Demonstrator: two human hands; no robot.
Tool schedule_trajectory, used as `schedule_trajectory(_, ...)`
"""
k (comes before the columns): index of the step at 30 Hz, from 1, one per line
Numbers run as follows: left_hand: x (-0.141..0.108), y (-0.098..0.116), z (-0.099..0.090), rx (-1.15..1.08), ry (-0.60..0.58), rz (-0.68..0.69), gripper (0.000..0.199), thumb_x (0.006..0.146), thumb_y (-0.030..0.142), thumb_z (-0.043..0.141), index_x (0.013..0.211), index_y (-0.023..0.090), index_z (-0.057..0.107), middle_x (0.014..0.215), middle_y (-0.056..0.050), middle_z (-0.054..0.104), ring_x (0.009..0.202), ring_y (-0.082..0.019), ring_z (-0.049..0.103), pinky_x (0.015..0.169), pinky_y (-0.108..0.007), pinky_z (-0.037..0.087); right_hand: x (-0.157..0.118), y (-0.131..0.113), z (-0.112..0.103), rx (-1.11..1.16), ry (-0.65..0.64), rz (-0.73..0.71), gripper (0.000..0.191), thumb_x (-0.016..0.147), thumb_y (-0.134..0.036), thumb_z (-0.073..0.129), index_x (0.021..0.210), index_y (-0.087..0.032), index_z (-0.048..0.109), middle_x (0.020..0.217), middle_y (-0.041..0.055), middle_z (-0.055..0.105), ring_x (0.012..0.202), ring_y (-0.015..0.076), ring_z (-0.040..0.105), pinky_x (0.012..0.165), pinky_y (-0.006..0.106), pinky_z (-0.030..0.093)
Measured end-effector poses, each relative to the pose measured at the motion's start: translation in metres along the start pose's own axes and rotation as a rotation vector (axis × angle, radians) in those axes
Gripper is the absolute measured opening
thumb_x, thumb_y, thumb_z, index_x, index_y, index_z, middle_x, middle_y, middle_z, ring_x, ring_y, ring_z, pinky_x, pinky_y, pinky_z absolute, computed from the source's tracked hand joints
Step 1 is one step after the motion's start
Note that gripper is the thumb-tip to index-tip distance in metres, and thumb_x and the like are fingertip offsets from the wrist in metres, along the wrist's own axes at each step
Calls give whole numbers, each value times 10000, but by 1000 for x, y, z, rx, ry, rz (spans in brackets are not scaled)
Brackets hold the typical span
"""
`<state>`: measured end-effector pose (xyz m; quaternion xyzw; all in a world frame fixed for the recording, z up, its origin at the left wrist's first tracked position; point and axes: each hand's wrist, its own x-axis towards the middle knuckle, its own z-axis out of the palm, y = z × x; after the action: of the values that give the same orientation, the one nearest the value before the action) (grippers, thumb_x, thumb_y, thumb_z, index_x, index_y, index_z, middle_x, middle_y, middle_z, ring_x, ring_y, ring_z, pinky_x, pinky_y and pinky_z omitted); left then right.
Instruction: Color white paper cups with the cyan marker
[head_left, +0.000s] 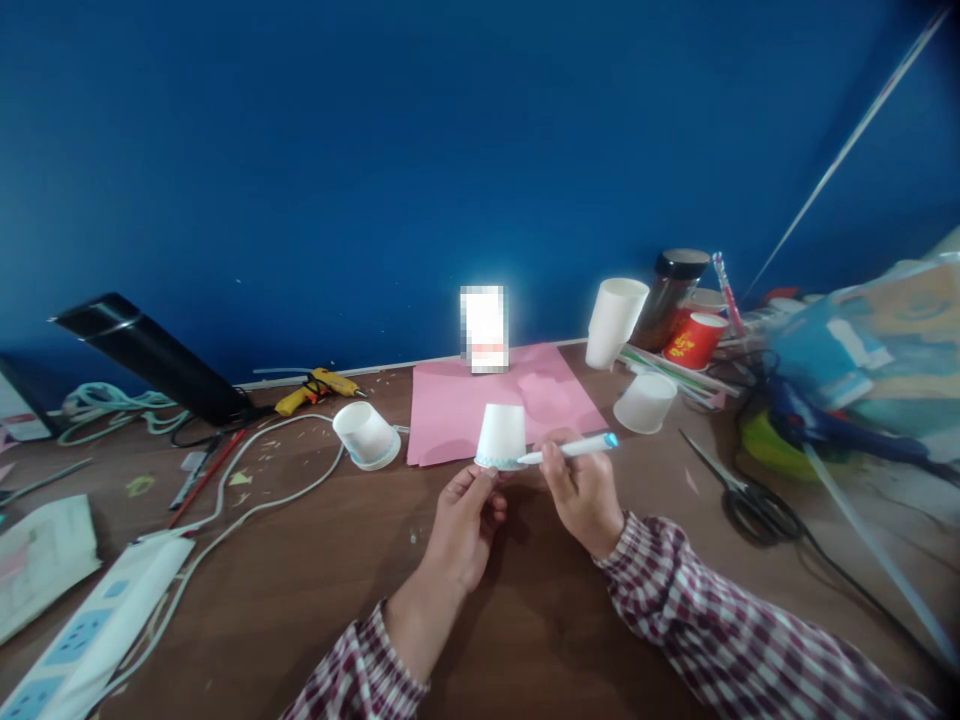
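Note:
My left hand (471,515) pinches the rim of a white paper cup (502,432), held upside down with its wide edge toward me. Blue marks run along that lower edge. In my right hand (581,490) is a white marker pen (574,447) with a blue end; its tip meets the cup's rim on the right side. Another white cup (365,436), with blue marks on its rim, stands on the table to the left. To the right is a plain white cup (646,402). Pink paper sheets (442,410) lie behind the held cup.
A bright blurred-out screen (484,328) stands against the blue wall. Scissors (754,498), a stack of white cups (616,322) and a red cup (696,341) are at right. At left are a yellow glue gun (319,389), a power strip (105,620) and a looping white cable (247,510).

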<state>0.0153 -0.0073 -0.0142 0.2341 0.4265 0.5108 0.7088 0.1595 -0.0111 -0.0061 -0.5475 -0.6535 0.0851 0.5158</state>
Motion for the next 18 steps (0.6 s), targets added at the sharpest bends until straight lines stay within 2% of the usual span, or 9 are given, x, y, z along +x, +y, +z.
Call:
schedule_trajectory(5,0,1,-1,-10,-13,-10,238,643,279,773,737,120,622,726,0,645,469,-3,466,434,-114,363,1,0,0,0,-9,-4,252,932,-277,411,775,-159,570,549,-7,555,456,108,510,490,218,382)
schedule_trajectory(12,0,1,-2,-14,-48,-2,203,668,272,753,720,128,620,720,6,645,466,-2,453,434,-114,353,0,0,0,0,7,-12,247,933,-276,409,775,-167,564,604,12,595,506,117,548,526,219,411)
schedule_trajectory(18,-1,1,-2,-41,-13,-14,223,654,272,765,740,127,620,714,13,629,472,2,455,437,-104,360,1,-1,0,17,-38,19,260,929,-299,412,774,-168,575,592,18,595,505,131,546,522,235,413)
